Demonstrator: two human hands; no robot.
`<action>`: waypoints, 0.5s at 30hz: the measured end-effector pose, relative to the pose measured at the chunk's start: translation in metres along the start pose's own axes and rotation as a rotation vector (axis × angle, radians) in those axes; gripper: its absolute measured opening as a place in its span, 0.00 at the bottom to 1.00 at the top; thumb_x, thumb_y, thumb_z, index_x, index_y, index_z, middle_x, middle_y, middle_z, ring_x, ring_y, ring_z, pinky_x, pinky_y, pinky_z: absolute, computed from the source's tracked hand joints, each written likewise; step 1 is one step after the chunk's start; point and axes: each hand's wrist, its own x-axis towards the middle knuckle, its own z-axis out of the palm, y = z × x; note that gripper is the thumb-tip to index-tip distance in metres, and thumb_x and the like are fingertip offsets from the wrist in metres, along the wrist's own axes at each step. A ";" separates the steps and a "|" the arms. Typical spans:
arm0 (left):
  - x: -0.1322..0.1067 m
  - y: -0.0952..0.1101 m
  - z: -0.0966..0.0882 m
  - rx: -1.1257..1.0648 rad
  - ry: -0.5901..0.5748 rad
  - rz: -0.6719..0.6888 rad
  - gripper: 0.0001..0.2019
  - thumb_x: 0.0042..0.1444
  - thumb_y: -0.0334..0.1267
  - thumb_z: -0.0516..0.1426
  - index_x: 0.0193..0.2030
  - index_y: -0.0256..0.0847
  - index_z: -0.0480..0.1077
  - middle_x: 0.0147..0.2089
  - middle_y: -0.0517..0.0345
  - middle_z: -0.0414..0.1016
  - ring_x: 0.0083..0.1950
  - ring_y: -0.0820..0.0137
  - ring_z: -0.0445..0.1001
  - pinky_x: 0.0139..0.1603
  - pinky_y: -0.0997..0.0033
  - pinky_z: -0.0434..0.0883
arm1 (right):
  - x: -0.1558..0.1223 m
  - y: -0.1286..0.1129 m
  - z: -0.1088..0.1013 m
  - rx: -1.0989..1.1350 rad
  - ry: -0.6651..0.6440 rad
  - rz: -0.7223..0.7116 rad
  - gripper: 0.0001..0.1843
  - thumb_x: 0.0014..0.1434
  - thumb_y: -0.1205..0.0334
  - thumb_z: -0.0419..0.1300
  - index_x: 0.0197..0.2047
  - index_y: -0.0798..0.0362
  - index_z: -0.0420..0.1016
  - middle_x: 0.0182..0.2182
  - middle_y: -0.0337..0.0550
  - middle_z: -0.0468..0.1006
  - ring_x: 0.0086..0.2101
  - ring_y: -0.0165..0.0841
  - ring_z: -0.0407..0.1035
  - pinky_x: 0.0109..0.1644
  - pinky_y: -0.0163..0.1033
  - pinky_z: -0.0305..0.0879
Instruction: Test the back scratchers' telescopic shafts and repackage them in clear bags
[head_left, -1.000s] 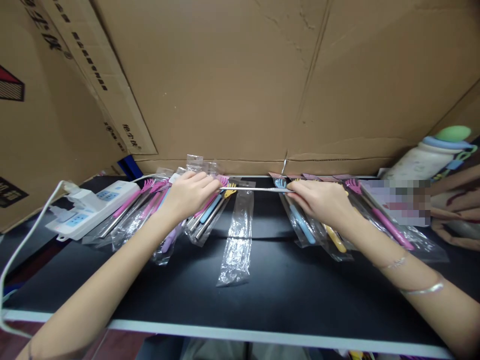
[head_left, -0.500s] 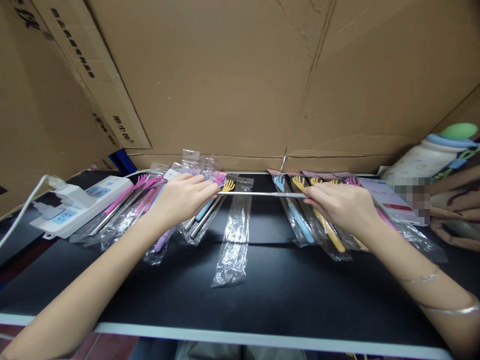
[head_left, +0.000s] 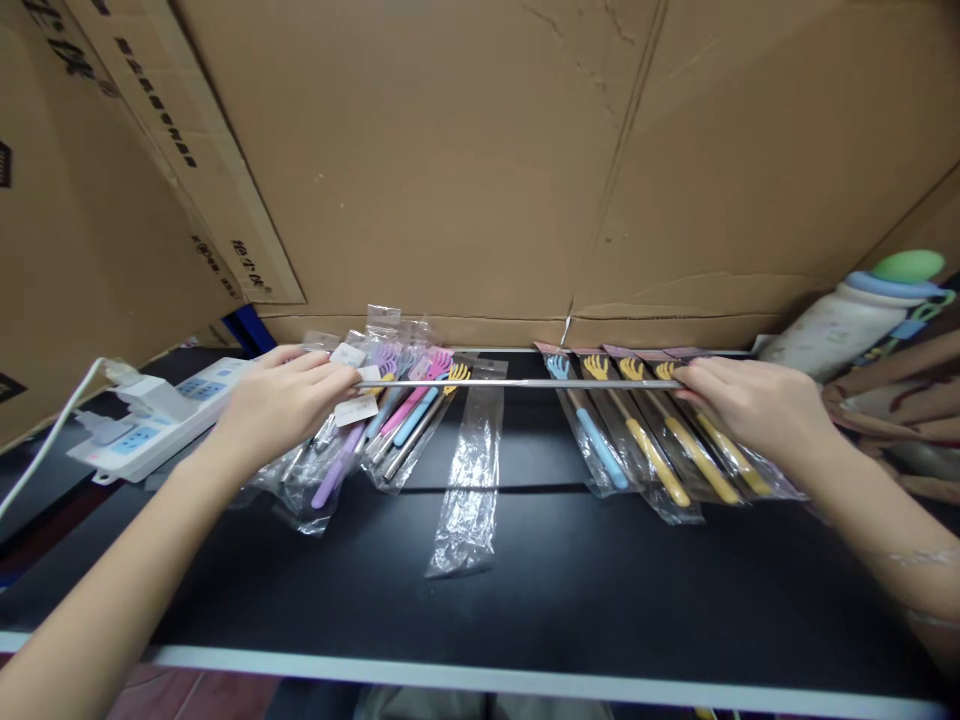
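Observation:
A thin metal telescopic back scratcher [head_left: 517,384] is stretched out level above the table, its two ends hidden inside my fists. My left hand [head_left: 289,392] is closed round one end, and my right hand [head_left: 750,400] grips the other. Below the rod lies an empty-looking clear plastic sleeve [head_left: 466,480]. Bagged back scratchers with pink, blue and purple parts [head_left: 405,410] lie in a heap by my left hand. Beneath my right hand is a row of bagged ones with blue and yellow handles [head_left: 652,460].
A white power strip [head_left: 165,425] with plugs and a cable is at the left. On the right stand a pale bottle [head_left: 840,325] with a green top and a brown bag-like item [head_left: 892,400]. Cardboard [head_left: 450,160] walls in the back of the black table [head_left: 510,620].
My hands have moved apart, left hand leftward and right hand rightward, and the rod between them has grown longer. More of the bagged scratchers shows between my hands.

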 end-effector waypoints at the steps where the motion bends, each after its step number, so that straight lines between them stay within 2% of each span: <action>1: -0.012 -0.005 0.002 0.001 0.009 -0.011 0.07 0.62 0.34 0.49 0.35 0.43 0.68 0.30 0.61 0.73 0.33 0.69 0.69 0.39 0.69 0.63 | -0.008 0.006 0.002 0.007 -0.013 0.005 0.21 0.66 0.51 0.45 0.34 0.52 0.74 0.31 0.47 0.78 0.31 0.31 0.68 0.32 0.36 0.53; 3: -0.036 -0.013 0.004 0.008 0.011 -0.026 0.08 0.62 0.33 0.49 0.35 0.43 0.67 0.32 0.61 0.74 0.36 0.69 0.70 0.39 0.68 0.63 | -0.027 0.020 0.008 0.032 -0.105 0.034 0.20 0.65 0.51 0.46 0.35 0.52 0.75 0.33 0.51 0.78 0.33 0.32 0.69 0.33 0.36 0.55; 5: -0.056 -0.020 0.006 0.015 0.036 -0.075 0.08 0.62 0.33 0.48 0.35 0.44 0.67 0.30 0.62 0.74 0.34 0.69 0.69 0.39 0.68 0.62 | -0.046 0.035 0.013 0.046 -0.156 0.083 0.21 0.65 0.49 0.46 0.35 0.52 0.76 0.29 0.52 0.76 0.32 0.33 0.68 0.32 0.38 0.55; 9: -0.073 -0.025 0.008 -0.035 0.036 -0.106 0.10 0.61 0.32 0.47 0.35 0.47 0.66 0.29 0.65 0.74 0.35 0.70 0.70 0.43 0.66 0.61 | -0.072 0.053 0.018 0.083 -0.115 0.088 0.26 0.63 0.44 0.43 0.34 0.50 0.76 0.28 0.53 0.76 0.30 0.33 0.68 0.30 0.38 0.55; 12: -0.075 -0.028 0.011 -0.063 0.033 -0.146 0.10 0.61 0.31 0.47 0.34 0.47 0.66 0.31 0.64 0.75 0.36 0.69 0.70 0.45 0.63 0.61 | -0.071 0.052 0.009 0.119 -0.097 0.118 0.29 0.63 0.42 0.41 0.30 0.49 0.76 0.25 0.52 0.73 0.28 0.33 0.67 0.29 0.39 0.53; 15: -0.075 -0.031 0.015 -0.064 0.029 -0.133 0.10 0.61 0.31 0.47 0.34 0.47 0.66 0.31 0.64 0.75 0.37 0.69 0.70 0.48 0.61 0.60 | -0.057 0.037 -0.009 0.107 -0.063 0.325 0.29 0.65 0.47 0.38 0.29 0.49 0.76 0.25 0.55 0.71 0.29 0.34 0.66 0.31 0.42 0.50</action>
